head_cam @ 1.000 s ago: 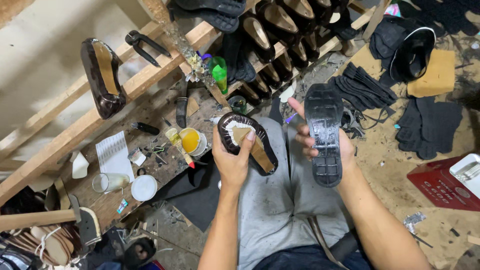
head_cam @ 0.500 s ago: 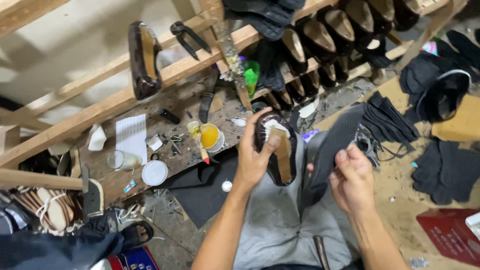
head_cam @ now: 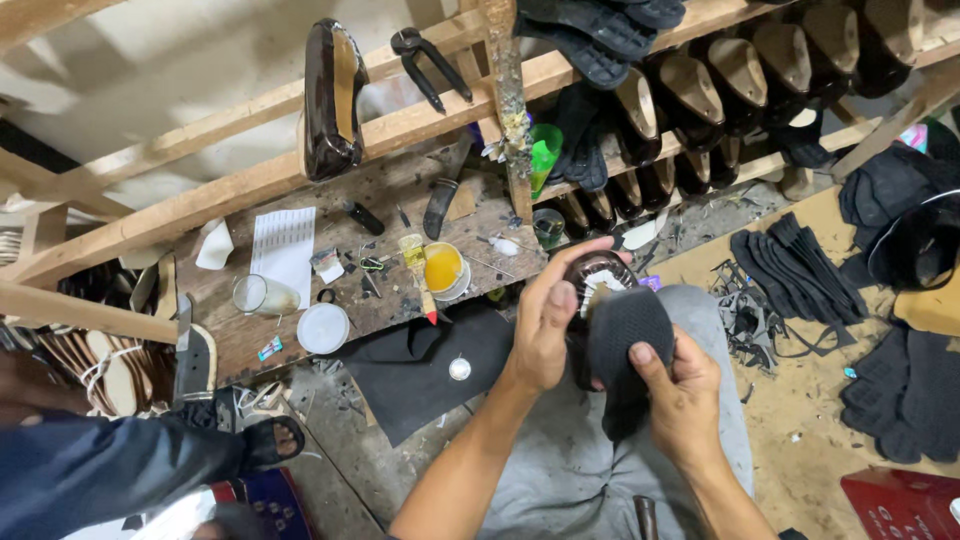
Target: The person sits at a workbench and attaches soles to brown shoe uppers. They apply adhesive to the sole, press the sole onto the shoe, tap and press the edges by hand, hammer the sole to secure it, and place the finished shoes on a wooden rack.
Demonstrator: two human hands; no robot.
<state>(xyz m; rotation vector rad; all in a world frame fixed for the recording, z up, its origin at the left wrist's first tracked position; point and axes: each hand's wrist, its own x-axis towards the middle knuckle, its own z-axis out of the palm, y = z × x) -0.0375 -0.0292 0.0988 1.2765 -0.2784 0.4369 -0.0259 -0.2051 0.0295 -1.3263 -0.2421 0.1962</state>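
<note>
Head view: a dark shoe [head_cam: 592, 283] is gripped over the lap by the left hand [head_cam: 545, 325], fingers curled round its side and thumb laid across. A black sole [head_cam: 628, 335] is pressed against the shoe from the right, pinched by the right hand [head_cam: 685, 395] with the thumb flat on its textured face. Just beyond, on the wooden bench [head_cam: 300, 215], a pot of yellow glue [head_cam: 443, 270] with a brush [head_cam: 417, 268] is seen. More shoes [head_cam: 700, 90] are racked behind.
</note>
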